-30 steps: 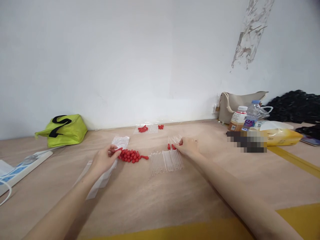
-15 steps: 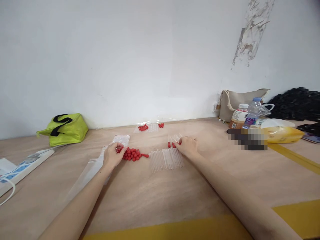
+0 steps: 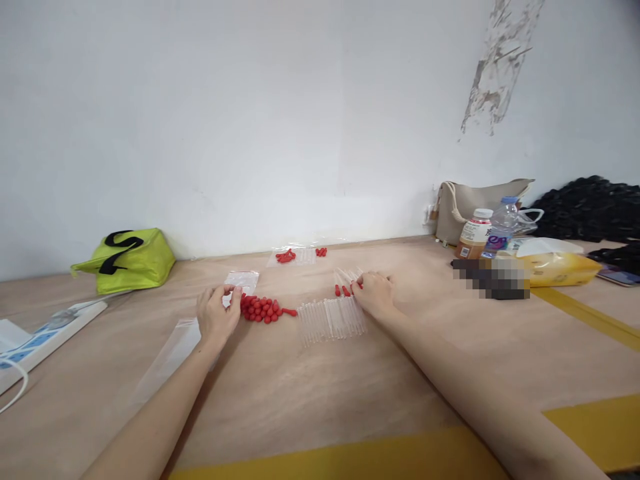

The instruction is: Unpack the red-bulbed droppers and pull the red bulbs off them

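Observation:
A heap of small red rubber bulbs [image 3: 263, 310] lies on the wooden table [image 3: 320, 387]. My left hand [image 3: 217, 312] rests at the heap's left edge, fingers curled in a pinch; what they hold is hidden. To the right lies a row of clear glass tubes [image 3: 333, 319]. My right hand [image 3: 374, 293] sits at the far end of that row, fingers closed on a tube with a red bulb [image 3: 346, 291]. A few more red-tipped tubes lie just beyond it.
Clear plastic bags [image 3: 170, 353] lie under my left forearm; another small bag [image 3: 243, 279] is behind the heap. More red pieces [image 3: 286, 256] sit by the wall. A green bag [image 3: 125, 260] and power strip [image 3: 45, 333] are left; bottles [image 3: 475, 235], a beige bag [image 3: 480, 200] and yellow packet [image 3: 560, 268] right.
My left hand reached into the red heap, then drew back a little to its left edge. My right hand has stayed at the far end of the tubes.

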{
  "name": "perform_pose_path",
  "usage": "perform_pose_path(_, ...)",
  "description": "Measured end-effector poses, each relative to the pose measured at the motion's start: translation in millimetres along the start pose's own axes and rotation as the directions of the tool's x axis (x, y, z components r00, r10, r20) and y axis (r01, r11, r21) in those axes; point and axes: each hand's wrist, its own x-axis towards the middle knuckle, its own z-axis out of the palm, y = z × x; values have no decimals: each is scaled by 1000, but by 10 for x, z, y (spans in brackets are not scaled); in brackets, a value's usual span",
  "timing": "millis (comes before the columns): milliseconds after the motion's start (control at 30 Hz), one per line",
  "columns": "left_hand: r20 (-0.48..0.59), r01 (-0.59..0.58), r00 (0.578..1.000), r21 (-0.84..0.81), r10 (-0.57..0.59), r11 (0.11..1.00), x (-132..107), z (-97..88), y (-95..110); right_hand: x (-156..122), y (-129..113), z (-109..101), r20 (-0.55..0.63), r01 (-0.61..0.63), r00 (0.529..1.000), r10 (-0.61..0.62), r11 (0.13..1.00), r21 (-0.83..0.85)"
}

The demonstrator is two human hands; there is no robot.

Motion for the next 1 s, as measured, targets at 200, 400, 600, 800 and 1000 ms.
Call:
perform_pose_path(200,49,-290,952,-156,301,944,-268,26,336,-164,125,-252,-235,265,941,-245,962,58)
perform_pose_path(400,82,-549,802,-286,591,785,-656,-23,918,-627,34,-237,-307,617,776,-550,764,190)
perform_pose_path(600,1,-714,678,-235,735,659,-730,-29,1039,-810,-72,-180,-328,684,725,-606,690,236)
perform_pose_path(800,36,-717,669,-230,742,658,-737,-21,989,-800,-51,-149,-310,692,716,-626,694,199)
perform_pose_path(1000,58,-703,672,-263,739,660,-762,-59,1009,-820,-71,-159,-294,697,712,-637,693,186)
